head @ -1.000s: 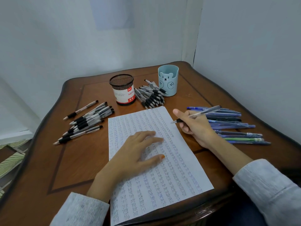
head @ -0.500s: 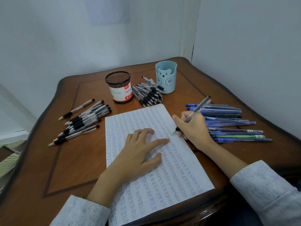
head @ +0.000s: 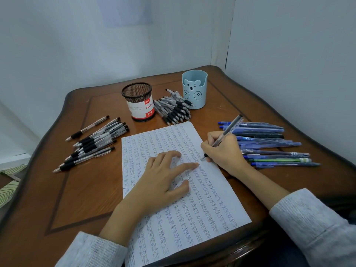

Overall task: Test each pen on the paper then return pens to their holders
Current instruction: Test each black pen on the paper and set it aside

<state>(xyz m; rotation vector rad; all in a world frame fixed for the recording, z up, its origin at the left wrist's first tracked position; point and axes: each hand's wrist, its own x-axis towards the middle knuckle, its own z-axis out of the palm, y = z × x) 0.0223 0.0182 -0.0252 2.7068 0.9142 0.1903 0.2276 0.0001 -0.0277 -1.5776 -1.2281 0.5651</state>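
Wooden table (head: 77, 189) between pale walls (head: 57, 45); left hand (head: 161, 176) flat on paper (head: 202, 218), right hand (head: 225, 151) snug around pen (head: 229, 129).

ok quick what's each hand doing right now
left hand: open, fingers flat on the paper
right hand: holding a pen, tip down at the paper

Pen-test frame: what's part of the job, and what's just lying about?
Job:
- right hand gripping pen, tip at the paper
- left hand flat on paper
- mesh holder, bear holder
- black pens at left, pen pile between the holders, blue pens at right

Just there:
- table
- striped floor at far left
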